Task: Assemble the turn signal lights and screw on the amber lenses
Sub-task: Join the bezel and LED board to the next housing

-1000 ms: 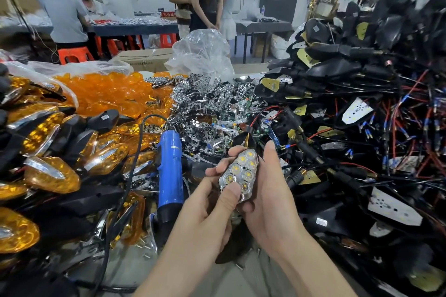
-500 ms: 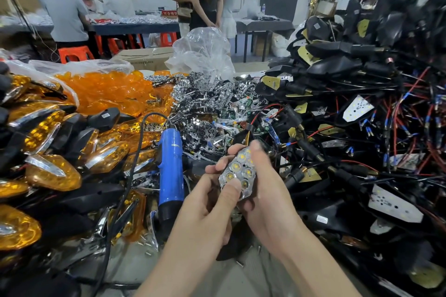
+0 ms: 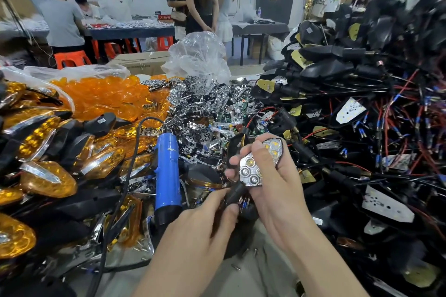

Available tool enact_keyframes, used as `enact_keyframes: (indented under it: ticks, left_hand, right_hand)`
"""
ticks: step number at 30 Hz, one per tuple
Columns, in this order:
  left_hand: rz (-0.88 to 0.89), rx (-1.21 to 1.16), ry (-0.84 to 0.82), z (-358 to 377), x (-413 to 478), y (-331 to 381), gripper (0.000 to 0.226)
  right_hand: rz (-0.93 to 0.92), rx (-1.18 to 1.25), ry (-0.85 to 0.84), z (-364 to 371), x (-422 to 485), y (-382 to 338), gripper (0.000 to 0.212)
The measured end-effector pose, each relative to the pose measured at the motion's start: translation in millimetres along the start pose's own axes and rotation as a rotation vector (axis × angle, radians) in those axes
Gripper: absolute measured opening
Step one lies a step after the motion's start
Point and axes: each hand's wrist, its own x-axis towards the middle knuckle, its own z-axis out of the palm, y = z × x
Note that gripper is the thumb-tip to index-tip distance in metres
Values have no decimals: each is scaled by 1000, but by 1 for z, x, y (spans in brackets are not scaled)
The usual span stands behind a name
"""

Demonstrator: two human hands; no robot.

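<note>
Left hand (image 3: 205, 229): has slipped down off the chrome reflector (image 3: 253, 171), now pinches the black stem (image 3: 237, 191) under it.
Reflector: just right of the blue screwdriver (image 3: 167, 176).
Right hand (image 3: 277, 190): curled round it, thumb across its face.
Amber lenses (image 3: 103, 96): heaped beyond the screwdriver.

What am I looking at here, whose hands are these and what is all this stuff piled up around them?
This is one view from a camera on a worker's head, looking down at their bare hands; no machine. The right hand grips a chrome reflector with round light cells; the left hand pinches the black stem below it. On the bench lie a blue electric screwdriver, loose amber lenses, a chrome parts heap, wired black housings on the right and finished amber lights on the left.
</note>
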Motion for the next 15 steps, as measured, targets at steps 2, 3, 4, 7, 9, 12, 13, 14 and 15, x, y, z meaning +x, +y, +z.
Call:
enact_keyframes:
  ticks: [2, 3, 4, 7, 9, 12, 13, 14, 15]
  left_hand:
    - [0, 45, -11, 0, -1, 1, 36]
    - [-3, 72, -6, 0, -1, 3, 34]
    - [-4, 94, 4, 1, -1, 4, 35]
    - [23, 113, 36, 4, -1, 4, 39]
    - [39, 114, 46, 5, -1, 4, 38]
    - [47, 117, 60, 6, -1, 3, 38]
    - [45, 116, 65, 7, -2, 2, 38]
    - [44, 109, 67, 7, -2, 1, 37]
    - [45, 93, 66, 7, -2, 1, 35]
  right_hand:
    - [0, 11, 7, 0, 1, -3, 16]
    - [3, 24, 9, 0, 1, -3, 13]
    - [4, 41, 9, 0, 1, -3, 11]
    - [8, 86, 2, -1, 1, -5, 3]
    - [6, 101, -6, -2, 2, -6, 8]
    - [10, 99, -17, -3, 2, -6, 12]
    - [12, 94, -19, -4, 2, -6, 12]
    - [13, 90, -19, -3, 1, -6, 13]
    - [16, 85, -20, -3, 1, -7, 13]
